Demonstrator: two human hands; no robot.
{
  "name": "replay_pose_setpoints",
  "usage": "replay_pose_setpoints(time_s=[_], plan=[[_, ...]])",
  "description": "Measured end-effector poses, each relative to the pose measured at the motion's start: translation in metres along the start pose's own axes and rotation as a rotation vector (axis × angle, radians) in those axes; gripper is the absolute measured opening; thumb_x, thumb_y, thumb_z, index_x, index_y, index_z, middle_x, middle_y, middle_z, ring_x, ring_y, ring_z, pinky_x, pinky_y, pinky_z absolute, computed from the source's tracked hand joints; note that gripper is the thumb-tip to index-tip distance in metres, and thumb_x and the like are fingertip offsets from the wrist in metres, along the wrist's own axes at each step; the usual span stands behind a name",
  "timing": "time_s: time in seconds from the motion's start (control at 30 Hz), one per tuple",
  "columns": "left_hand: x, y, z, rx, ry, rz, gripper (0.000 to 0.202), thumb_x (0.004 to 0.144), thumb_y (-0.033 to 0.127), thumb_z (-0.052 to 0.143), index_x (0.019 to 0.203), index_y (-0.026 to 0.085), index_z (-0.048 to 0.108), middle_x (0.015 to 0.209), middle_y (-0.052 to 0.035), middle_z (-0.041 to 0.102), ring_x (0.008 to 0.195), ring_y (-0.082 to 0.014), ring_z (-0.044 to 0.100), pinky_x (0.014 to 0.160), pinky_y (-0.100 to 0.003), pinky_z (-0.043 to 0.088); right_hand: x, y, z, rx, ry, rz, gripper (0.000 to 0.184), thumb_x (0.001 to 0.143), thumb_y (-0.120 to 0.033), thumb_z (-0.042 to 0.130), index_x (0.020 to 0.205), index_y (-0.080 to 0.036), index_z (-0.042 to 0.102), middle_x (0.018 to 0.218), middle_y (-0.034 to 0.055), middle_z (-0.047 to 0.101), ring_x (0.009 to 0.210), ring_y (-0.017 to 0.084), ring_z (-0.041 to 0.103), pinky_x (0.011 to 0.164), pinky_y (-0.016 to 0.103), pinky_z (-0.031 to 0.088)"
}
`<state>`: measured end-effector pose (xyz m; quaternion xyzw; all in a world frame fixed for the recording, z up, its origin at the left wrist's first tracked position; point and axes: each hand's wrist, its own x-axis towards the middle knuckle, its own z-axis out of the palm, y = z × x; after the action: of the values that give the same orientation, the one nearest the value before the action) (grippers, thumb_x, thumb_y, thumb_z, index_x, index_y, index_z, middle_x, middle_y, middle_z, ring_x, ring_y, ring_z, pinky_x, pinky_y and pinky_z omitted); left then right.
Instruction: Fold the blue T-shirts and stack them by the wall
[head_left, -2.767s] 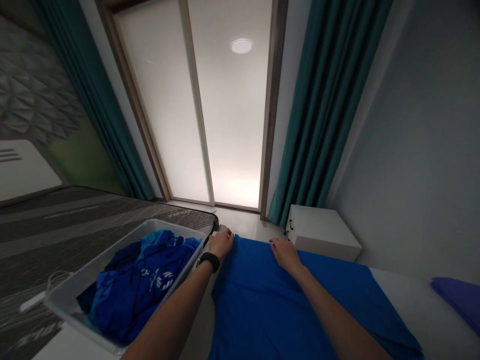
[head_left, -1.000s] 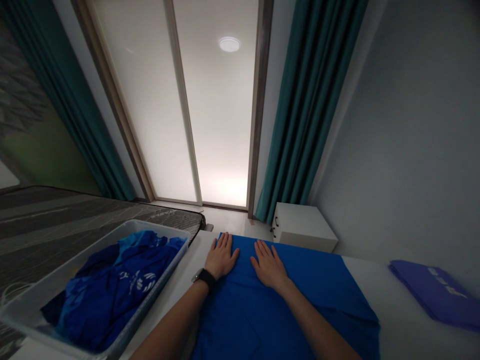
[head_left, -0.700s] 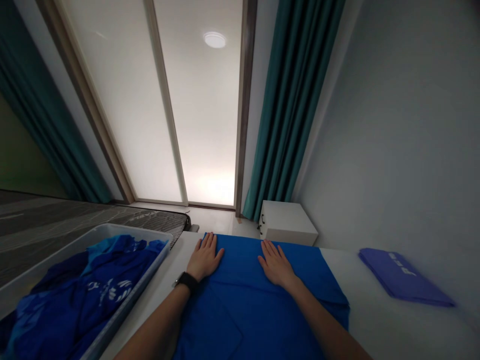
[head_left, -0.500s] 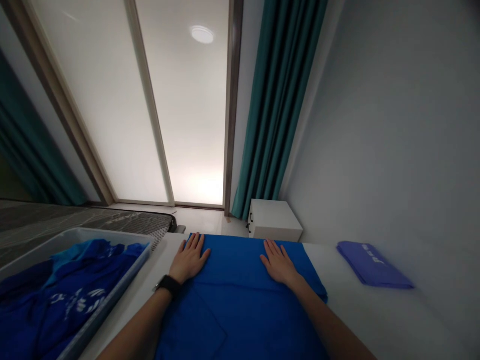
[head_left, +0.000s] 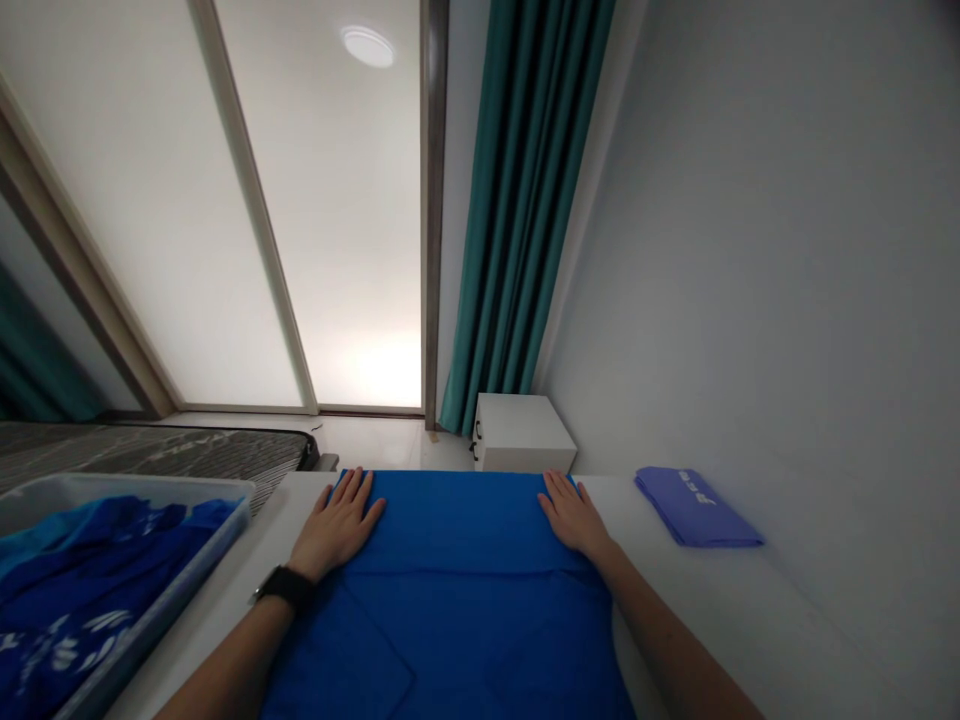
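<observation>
A blue garment (head_left: 472, 610) lies spread on the white table (head_left: 645, 580), with a crease running across it below my hands. My left hand (head_left: 341, 525) rests flat on its far left corner, fingers stretched and thumb apart; a black watch is on that wrist. At the far right edge, my right hand (head_left: 571, 515) lies palm down on the cloth with its fingers out. Neither hand grips the fabric. The near end of the garment runs out of the picture.
To the left stands a translucent plastic bin (head_left: 244, 500) with blue clothes (head_left: 97, 570) in it. A folded purple cloth item (head_left: 697, 510) with white print lies on the right side. Beyond the table are a white cabinet (head_left: 521, 430), a teal curtain (head_left: 517, 210) and frosted sliding doors (head_left: 352, 220).
My right hand has slid outward to the garment's right edge, and the far right part there looks narrower. My left hand stays on the left corner. The view has shifted right.
</observation>
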<state>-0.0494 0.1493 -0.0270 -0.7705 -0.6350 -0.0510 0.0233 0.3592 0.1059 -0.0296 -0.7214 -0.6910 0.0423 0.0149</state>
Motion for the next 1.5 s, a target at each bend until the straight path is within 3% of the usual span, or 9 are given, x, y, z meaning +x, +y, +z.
replay_pose_setpoints(time_s=[0.23,0.33,0.5,0.73,0.97,1.17,1.33,1.43,1.5], plan=[[-0.002,0.001,0.0,-0.025,-0.013,0.014,0.066,0.096,0.046,0.033,0.15,0.008,0.032,0.157,-0.0139,0.029,0.147,-0.0259,0.021,0.119,-0.046,0.014,0.0,0.004,0.002,0.009,0.017,-0.017,0.061,0.099,-0.043,0.019,0.153,-0.015,0.026,0.159,0.0086,0.025,0.147,0.02,0.019,0.119,0.046,0.013],[0.003,-0.006,-0.003,-0.118,0.012,-0.021,0.06,0.097,0.04,0.03,0.148,0.007,0.035,0.154,-0.0151,0.036,0.145,-0.0246,0.028,0.117,-0.041,0.02,0.004,0.015,0.011,0.021,0.057,-0.027,0.061,0.099,-0.041,0.02,0.151,-0.012,0.029,0.158,0.0107,0.028,0.146,0.022,0.021,0.118,0.046,0.018],[0.021,-0.032,-0.018,-0.218,0.087,-0.165,0.046,0.096,0.027,0.033,0.136,0.014,0.051,0.137,-0.013,0.056,0.126,-0.0246,0.049,0.106,-0.036,0.036,0.017,0.04,0.024,0.061,0.217,0.015,0.053,0.096,-0.03,0.025,0.142,-0.011,0.044,0.146,0.0153,0.047,0.137,0.025,0.04,0.113,0.042,0.029],[0.045,-0.052,-0.029,-0.248,-0.005,-0.178,0.028,0.09,0.03,0.048,0.106,0.023,0.07,0.109,-0.0078,0.066,0.105,-0.0225,0.059,0.088,-0.029,0.044,0.032,0.059,0.015,0.09,0.256,0.047,0.042,0.093,-0.026,0.032,0.12,-0.014,0.062,0.125,0.0155,0.063,0.117,0.025,0.056,0.102,0.037,0.039],[0.05,-0.059,-0.033,-0.359,-0.042,-0.096,0.023,0.088,0.029,0.049,0.094,0.019,0.069,0.102,-0.0056,0.066,0.09,-0.0172,0.063,0.077,-0.023,0.045,0.036,0.061,0.013,0.103,0.284,0.082,0.031,0.093,-0.027,0.035,0.105,-0.023,0.063,0.113,0.0068,0.067,0.109,0.023,0.058,0.091,0.038,0.04],[0.05,-0.066,-0.034,-0.429,-0.037,-0.058,0.023,0.09,0.03,0.045,0.093,0.018,0.064,0.097,-0.0056,0.068,0.089,-0.0185,0.063,0.079,-0.025,0.046,0.031,0.052,-0.002,0.094,0.349,0.111,0.029,0.094,-0.029,0.038,0.102,-0.018,0.063,0.115,0.0149,0.062,0.112,0.029,0.052,0.091,0.039,0.039],[0.053,-0.066,-0.041,-0.487,-0.022,-0.103,0.023,0.086,0.035,0.047,0.088,0.018,0.062,0.077,-0.0041,0.067,0.075,-0.0209,0.065,0.068,-0.027,0.046,0.031,0.046,-0.024,0.359,0.209,0.246,0.023,0.095,-0.029,0.039,0.105,-0.021,0.059,0.094,0.0096,0.069,0.094,0.025,0.063,0.081,0.034,0.043],[0.051,-0.062,-0.045,-0.622,-0.13,-0.165,0.023,0.087,0.039,0.044,0.088,0.019,0.055,0.063,-0.0018,0.065,0.056,-0.0195,0.063,0.055,-0.027,0.044,0.035,0.045,-0.029,0.473,0.135,0.298,0.022,0.096,-0.027,0.037,0.108,-0.021,0.054,0.073,0.0033,0.069,0.066,0.019,0.066,0.064,0.028,0.045],[0.049,-0.06,-0.047,-0.712,-0.184,-0.208,0.021,0.088,0.039,0.041,0.089,0.02,0.049,0.064,-0.002,0.067,0.049,-0.019,0.063,0.047,-0.026,0.042,0.036,0.044,-0.03,0.576,0.097,0.325,0.023,0.097,-0.027,0.033,0.112,-0.021,0.049,0.072,0.0019,0.07,0.053,0.016,0.063,0.053,0.026,0.043]])
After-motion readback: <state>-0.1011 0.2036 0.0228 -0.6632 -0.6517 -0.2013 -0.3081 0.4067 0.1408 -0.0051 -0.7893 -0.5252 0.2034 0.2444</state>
